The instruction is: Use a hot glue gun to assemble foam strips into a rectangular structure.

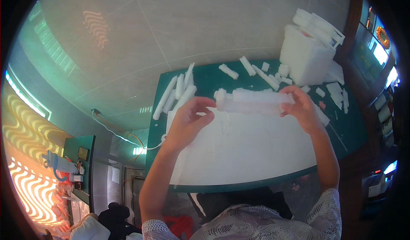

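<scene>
A long white foam block (256,102) with a ragged upper edge spans the space between my hands, above the far part of a white board (243,150). My right hand (300,108) grips its right end between thumb and fingers. At the other end, a small rough foam lump (220,99) sticks out. My left hand (194,119) has its fingertips at or close to that lump; whether they touch is unclear. Thumb and forefinger of this hand are apart, with a gap showing between them.
The board lies on a green table (159,154). Several foam sticks (165,98) lie at the far left, and broken bits (283,71) are scattered at the back. A tall white foam box (306,54) stands far right. A white cable (115,133) runs to the left edge.
</scene>
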`<state>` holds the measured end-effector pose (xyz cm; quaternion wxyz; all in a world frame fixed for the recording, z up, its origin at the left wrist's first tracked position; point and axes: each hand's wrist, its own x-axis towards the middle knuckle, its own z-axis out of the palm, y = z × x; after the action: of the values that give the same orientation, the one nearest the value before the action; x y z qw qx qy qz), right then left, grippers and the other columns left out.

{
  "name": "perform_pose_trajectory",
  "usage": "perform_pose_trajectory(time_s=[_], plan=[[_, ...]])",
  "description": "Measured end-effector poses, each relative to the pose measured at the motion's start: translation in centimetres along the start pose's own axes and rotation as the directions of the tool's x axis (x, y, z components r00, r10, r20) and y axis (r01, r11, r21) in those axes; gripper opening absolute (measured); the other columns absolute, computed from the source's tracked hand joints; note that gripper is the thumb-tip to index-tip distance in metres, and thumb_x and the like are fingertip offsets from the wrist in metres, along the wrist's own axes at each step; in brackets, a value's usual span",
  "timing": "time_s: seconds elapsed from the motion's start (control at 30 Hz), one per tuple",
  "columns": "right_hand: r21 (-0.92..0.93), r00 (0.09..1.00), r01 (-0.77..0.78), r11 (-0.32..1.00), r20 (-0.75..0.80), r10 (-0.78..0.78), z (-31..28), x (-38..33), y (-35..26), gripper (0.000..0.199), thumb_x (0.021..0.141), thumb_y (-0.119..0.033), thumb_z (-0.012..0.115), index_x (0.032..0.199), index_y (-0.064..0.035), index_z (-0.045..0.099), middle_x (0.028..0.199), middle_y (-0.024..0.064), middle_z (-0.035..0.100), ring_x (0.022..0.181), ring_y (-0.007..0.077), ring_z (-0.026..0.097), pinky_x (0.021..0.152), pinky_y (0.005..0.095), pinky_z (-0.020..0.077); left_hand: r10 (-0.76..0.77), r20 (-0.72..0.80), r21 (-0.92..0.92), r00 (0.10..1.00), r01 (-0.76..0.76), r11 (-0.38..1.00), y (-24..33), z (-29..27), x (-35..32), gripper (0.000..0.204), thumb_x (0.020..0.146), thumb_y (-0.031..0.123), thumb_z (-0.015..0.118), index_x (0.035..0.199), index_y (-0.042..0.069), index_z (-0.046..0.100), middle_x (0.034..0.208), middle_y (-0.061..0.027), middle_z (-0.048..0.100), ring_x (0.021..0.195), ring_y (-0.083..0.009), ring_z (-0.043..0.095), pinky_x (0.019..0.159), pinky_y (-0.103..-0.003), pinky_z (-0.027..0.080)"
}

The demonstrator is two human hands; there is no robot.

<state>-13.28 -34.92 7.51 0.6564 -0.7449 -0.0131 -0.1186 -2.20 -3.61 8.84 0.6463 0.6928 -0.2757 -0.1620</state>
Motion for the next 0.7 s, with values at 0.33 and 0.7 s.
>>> perform_pose_trajectory(time_s=[0.33,0.7], plan=[[0.042,0.959,-0.226,0.973,0.188,0.214,5.6,1.5,7.8,0.029,0.09,-0.014,0.07,0.117,-0.0069,0.059,0.1,0.0028,0.049,0.093,0.011,0.054,0.075,0.0276,0.0569,-0.24,0.068,0.261,0.968,0.215,0.941,-9.0,-4.7,-2.6,0.04,0.091,0.003,0.06,0.129,0.0,0.05,0.123,-0.0107,0.06,0.095,-0.0144,0.06,0.076,-0.028,0.053],[-0.047,0.943,-0.217,0.975,0.25,0.222,7.9,4.1,9.0,0.028,0.09,-0.009,0.069,0.117,-0.0055,0.059,0.105,0.0033,0.052,0.096,0.0127,0.054,0.078,0.028,0.057,-0.174,0.03,0.379,0.984,0.15,0.913,-10.6,-6.8,-3.3,0.043,0.089,0.008,0.06,0.13,-0.003,0.055,0.122,-0.013,0.066,0.086,-0.0179,0.067,0.078,-0.031,0.053]])
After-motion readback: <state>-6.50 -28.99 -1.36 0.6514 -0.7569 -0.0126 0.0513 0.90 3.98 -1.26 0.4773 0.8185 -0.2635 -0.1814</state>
